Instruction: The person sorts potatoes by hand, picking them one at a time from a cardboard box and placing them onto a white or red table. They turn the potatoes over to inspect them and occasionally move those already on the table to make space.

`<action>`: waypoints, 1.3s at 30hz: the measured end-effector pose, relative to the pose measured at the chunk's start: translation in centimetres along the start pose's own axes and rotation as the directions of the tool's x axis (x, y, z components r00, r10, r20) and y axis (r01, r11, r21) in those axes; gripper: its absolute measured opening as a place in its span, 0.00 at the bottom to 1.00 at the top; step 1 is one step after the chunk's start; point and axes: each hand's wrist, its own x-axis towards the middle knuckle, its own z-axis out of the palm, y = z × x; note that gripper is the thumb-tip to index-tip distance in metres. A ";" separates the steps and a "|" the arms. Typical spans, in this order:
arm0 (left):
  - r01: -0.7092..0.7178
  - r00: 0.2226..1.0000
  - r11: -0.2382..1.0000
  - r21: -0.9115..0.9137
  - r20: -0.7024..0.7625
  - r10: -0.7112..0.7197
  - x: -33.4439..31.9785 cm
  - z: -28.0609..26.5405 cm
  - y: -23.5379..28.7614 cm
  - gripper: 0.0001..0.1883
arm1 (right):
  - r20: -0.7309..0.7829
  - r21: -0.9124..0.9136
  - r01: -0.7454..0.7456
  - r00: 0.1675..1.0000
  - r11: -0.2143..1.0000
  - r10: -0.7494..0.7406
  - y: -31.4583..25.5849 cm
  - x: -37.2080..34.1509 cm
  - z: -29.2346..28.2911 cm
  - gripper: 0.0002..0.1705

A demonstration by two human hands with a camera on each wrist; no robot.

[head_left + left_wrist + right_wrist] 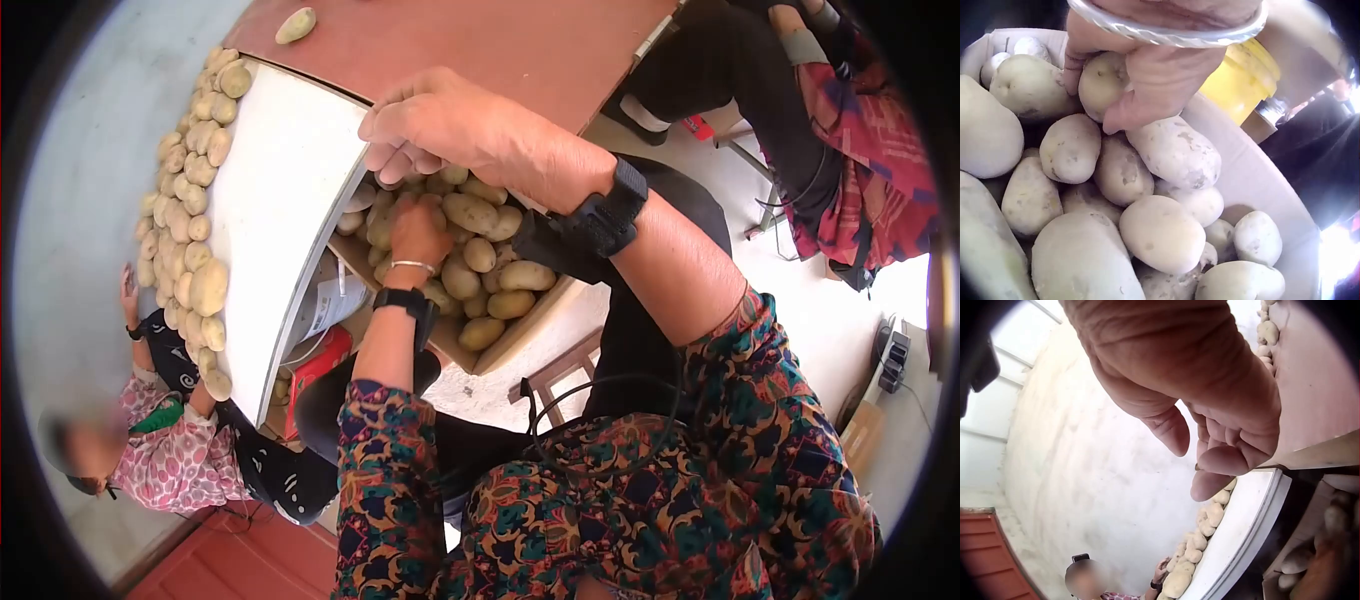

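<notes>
In a cardboard box (548, 318) full of potatoes (480, 255), the left hand (415, 232), with a silver bracelet at its wrist, reaches down among them. Its thumb and fingers grip a small potato (1094, 87) in the left wrist view, touching others below. Above the box's far side and the white table edge, the right hand (430, 125) hangs in the air. Its fingers (1222, 460) are loosely bent, the thumb stands apart from them, and nothing shows in its grasp.
Potatoes line the far side of a white tabletop (280, 150). One potato (295, 25) lies on a reddish-brown table (470, 50). Another person (180, 450) sits across at left; a seated person is at upper right. A bucket (335, 300) stands under the white table.
</notes>
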 end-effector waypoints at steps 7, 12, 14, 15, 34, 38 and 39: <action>0.501 0.861 0.028 -0.865 0.495 -0.119 -5.5 -9.1 2.9 0.24 | -0.023 0.040 0.020 1.000 0.999 -0.019 -0.2 -0.6 0.1 0.13; 0.258 0.946 -0.296 -0.920 0.302 -0.114 -7.2 -14.2 5.6 0.28 | -0.067 -0.233 0.170 0.979 0.957 -0.190 1.9 0.8 1.1 0.13; 0.220 0.966 -0.340 -0.914 0.254 -0.056 -7.3 -14.2 5.4 0.28 | -0.063 -0.681 0.387 0.815 0.622 -0.576 3.3 1.5 1.6 0.11; 0.186 0.969 -0.412 -0.892 0.236 -0.075 -7.2 -14.3 5.6 0.28 | -0.056 -0.693 0.384 0.814 0.610 -0.578 3.0 1.2 1.8 0.11; -0.301 0.890 -0.159 -0.940 -0.217 -0.401 -6.4 -14.8 6.7 0.28 | 0.103 -0.425 0.118 0.991 0.897 -0.082 1.8 1.2 4.0 0.26; -0.289 0.904 -0.082 -0.954 -0.243 -0.351 -6.1 -14.2 6.8 0.32 | 0.142 -0.388 0.021 0.989 0.921 0.037 1.6 0.9 3.9 0.30; -0.295 0.903 -0.086 -0.952 -0.249 -0.349 -6.1 -14.2 7.0 0.32 | 0.149 -0.337 -0.028 0.985 0.941 0.083 1.5 0.8 3.8 0.30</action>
